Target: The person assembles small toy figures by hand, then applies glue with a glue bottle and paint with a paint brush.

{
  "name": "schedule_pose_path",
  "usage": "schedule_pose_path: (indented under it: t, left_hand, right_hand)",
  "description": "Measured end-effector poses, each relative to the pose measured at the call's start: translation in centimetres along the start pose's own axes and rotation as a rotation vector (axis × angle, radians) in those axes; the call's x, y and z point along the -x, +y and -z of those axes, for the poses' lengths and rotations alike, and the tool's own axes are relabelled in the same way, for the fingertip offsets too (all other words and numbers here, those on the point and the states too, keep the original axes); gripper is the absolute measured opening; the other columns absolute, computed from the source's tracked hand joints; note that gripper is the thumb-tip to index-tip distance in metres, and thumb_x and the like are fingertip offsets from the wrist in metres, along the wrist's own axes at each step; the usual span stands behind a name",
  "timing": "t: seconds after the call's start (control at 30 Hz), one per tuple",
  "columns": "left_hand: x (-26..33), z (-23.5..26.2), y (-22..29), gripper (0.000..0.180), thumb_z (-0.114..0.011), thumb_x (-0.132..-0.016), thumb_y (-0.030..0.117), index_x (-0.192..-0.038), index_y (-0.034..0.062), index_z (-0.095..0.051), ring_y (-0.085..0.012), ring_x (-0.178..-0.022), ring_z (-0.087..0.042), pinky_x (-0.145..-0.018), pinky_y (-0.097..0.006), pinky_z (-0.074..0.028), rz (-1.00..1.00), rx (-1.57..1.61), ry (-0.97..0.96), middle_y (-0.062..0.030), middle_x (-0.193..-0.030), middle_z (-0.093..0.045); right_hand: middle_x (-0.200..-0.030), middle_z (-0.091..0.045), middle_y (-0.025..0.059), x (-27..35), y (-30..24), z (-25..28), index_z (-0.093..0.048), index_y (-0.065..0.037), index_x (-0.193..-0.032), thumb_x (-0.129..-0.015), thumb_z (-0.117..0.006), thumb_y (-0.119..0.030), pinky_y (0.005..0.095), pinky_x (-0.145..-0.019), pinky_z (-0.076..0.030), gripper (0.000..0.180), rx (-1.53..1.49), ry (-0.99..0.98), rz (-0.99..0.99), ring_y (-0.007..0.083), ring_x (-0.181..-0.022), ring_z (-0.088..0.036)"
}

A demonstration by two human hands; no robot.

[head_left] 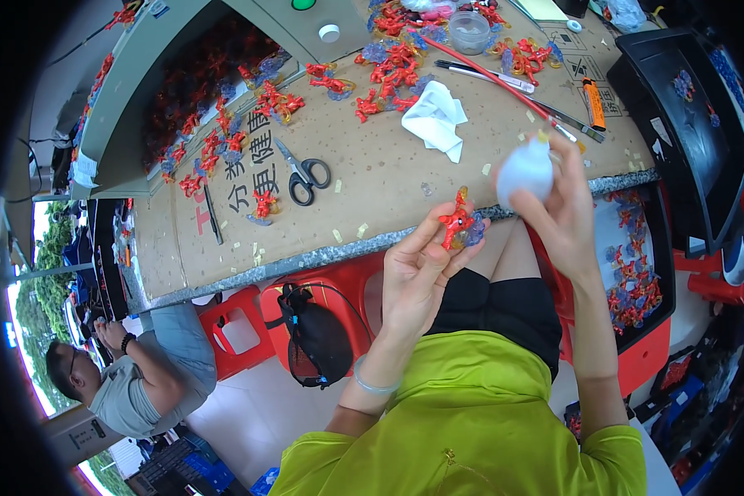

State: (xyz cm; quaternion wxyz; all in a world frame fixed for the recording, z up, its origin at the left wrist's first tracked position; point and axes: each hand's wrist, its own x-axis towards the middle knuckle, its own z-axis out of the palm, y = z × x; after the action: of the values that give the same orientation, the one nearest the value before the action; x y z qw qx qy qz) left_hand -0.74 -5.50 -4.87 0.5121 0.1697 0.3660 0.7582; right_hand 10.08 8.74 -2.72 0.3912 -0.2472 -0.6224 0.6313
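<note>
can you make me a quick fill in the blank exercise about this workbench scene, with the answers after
1. The person's ____ hand holds a small, glossy red figure.
2. The rounded, pale bottle in the right hand has a tip coloured ____.
3. In the picture, the crumpled white tissue lies to the ____ of the metal scissors with dark looped handles.
4. The black bag rests on a plastic stool coloured ____.

Missing words: left; yellow; right; red

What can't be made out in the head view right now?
Head view:
White squeeze bottle in right hand: blurred, details lost.
Red figurine in left hand: far side faces away.
Pile inside cabinet: too dark to count.
Co-worker's hands: too small.
Far-right clutter: cut by fisheye rim.
</note>
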Motion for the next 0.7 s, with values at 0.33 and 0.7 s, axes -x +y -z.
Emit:
schedule_pose_path:
  t: [0.33,0.7]
  left_hand:
    - [-0.5,-2.2,-0.9,0.049,-0.057,-0.09,0.019,-0.13,-0.0057,-0.043,-0.0289,-0.117,-0.052,-0.099,-0.042,-0.045,-0.016,-0.136,-0.028,-0.0167,-0.129,-0.05]
    - [-0.1,-2.2,-1.4,0.054,-0.063,-0.084,0.03,-0.127,-0.0005,-0.05,-0.0348,-0.113,-0.055,-0.091,-0.039,-0.05,-0.041,-0.332,0.001,-0.0201,-0.128,-0.051]
  right_hand:
    - [-0.079,-0.065,0.0065,7.2,-2.1,4.5,-0.06,0.002,-0.086,-0.063,-0.078,-0.017,0.0215,-0.067,-0.047,0.035,-0.021,0.167,-0.195,0.0096,-0.072,-0.062]
    - [-0.08,-0.069,0.0119,6.7,-3.7,4.0,-0.064,0.004,-0.089,-0.063,-0.078,-0.006,0.0248,-0.067,-0.052,0.032,0.267,0.097,0.007,0.0149,-0.074,-0.067]
